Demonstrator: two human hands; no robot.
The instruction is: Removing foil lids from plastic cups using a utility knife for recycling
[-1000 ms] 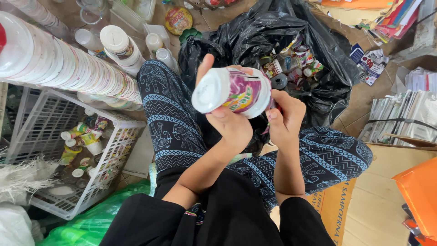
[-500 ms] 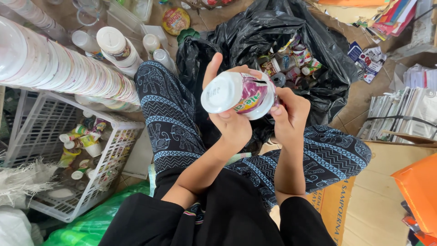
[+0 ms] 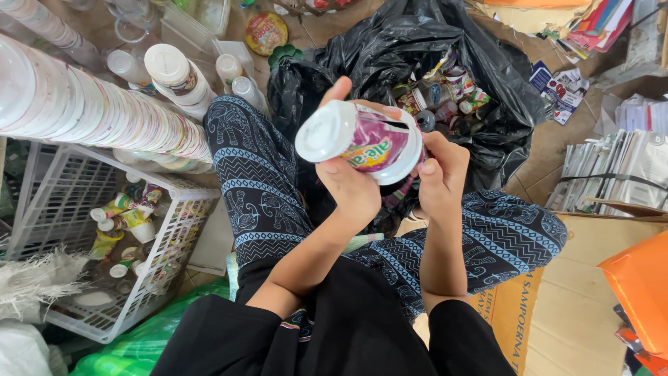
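Observation:
My left hand (image 3: 351, 182) holds a white plastic cup (image 3: 362, 141) with a purple and yellow label, tipped on its side with its base toward the left. My right hand (image 3: 438, 174) grips the cup's wide rim end and the label edge there. Both hands are raised over my lap, above my legs in blue patterned trousers (image 3: 259, 182). Behind the cup gapes a black rubbish bag (image 3: 390, 56) full of used cups and wrappers.
A long stack of nested white cups (image 3: 90, 111) lies at the left above a white wire basket (image 3: 174, 244) holding small bottles. Loose cups (image 3: 174, 73) stand behind my knee. Flattened cardboard (image 3: 584, 299) and bundled papers (image 3: 619, 167) lie at the right.
The cup has turned in my hands, its base swinging a little further left and down. My right hand has shifted along the rim end.

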